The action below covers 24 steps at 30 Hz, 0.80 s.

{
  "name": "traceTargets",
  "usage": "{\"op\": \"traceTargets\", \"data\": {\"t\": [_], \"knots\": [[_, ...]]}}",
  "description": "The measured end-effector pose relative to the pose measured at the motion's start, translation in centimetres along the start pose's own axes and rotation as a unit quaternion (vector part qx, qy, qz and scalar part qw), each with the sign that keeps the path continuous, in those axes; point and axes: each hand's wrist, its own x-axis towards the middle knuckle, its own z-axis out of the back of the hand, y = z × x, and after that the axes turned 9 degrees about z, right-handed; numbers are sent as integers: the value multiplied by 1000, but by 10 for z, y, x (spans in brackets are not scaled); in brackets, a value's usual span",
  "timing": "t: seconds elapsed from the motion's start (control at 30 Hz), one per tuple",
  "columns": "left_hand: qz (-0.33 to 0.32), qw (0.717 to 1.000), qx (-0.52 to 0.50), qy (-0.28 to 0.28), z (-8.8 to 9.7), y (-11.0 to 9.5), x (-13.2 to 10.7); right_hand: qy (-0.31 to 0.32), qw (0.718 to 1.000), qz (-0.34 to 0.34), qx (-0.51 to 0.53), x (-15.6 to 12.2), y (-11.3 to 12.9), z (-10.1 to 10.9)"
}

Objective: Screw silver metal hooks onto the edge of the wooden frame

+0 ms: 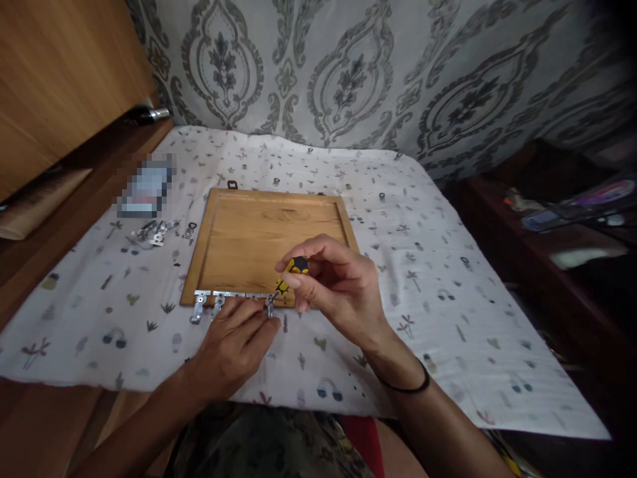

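Fastening, seemingly, a clip [270, 309] to the board [269, 229], your right fingers [318, 247] clamp the screwdriver [300, 264]; left fingers [246, 325], can't tell; turning needs steady alignment.

The framed board [259, 239] is wood, its grain showing under a smooth finish with a soft sheen. The hooks [198, 313] look like shiny metal, as do the loose pieces [155, 232]. The screwdriver handle [300, 265] looks like plastic. The printed sheet [413, 318] appears matt, cloth-like, lightly creased; the cabinet panel [64, 73] resembles smooth, faintly glossy wood.
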Motion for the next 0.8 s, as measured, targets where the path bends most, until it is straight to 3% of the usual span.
{"op": "traceTargets", "data": {"t": [0.2,0.43,0.67,0.8], "knots": [[1,1000,-3,10,1,0,-1,42,999,-4,-2,-1,1,4],[4,1000,0,10,1,0,-2,9,1000,9,-23,-1,-3,-4],[2,1000,5,6,1,0,-1,81,995,35,-55,1,1,4],[0,1000,6,6,1,0,-1,40,997,50,-36,1,-2,-1]]}}
